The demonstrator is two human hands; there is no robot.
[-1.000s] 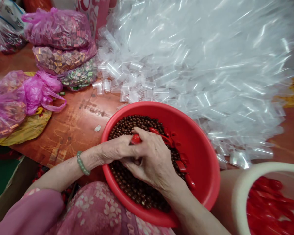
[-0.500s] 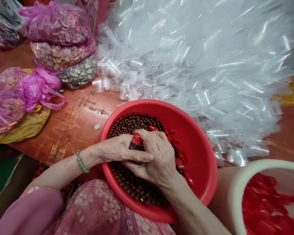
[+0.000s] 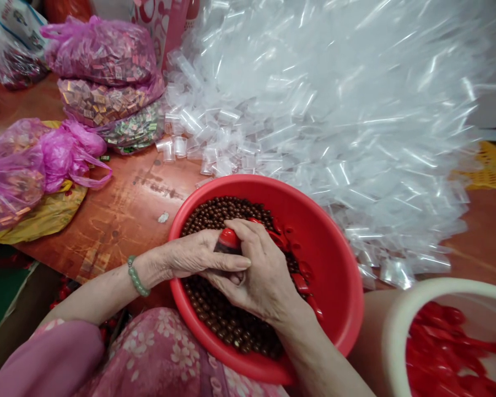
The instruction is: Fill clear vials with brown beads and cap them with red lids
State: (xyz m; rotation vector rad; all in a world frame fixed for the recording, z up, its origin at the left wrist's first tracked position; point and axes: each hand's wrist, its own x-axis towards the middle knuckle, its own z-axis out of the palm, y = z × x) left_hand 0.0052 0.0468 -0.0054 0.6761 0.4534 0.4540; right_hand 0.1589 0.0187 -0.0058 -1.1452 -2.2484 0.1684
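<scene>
Over a red basin (image 3: pixel 339 298) my two hands are closed together around a small red-topped container (image 3: pixel 230 238). Its red end points up between them, and dark contents show just below; the lower part is hidden by fingers. My left hand (image 3: pixel 198 255), with a green bead bracelet (image 3: pixel 137 277) at the wrist, wraps it from the left, thumb stretched across the front. From the right, my right hand (image 3: pixel 264 270) covers its far side. Beneath lie many glossy brown balls (image 3: pixel 223 209), and several red plastic pieces (image 3: pixel 301 284) rest along the basin's right side.
A large heap of clear plastic tubes (image 3: pixel 281 132) covers the table (image 3: pixel 128 220) behind the basin. A cream bucket (image 3: pixel 394 325) with red plastic pieces stands at right. Pink bags (image 3: pixel 103 52) of small wrapped pieces sit at left, and a yellow basket (image 3: pixel 490 165) at far right.
The whole view has shifted slightly, with the background sitting lower. Both hands stay closed around the red-topped container, with only a small change in the fingers' position.
</scene>
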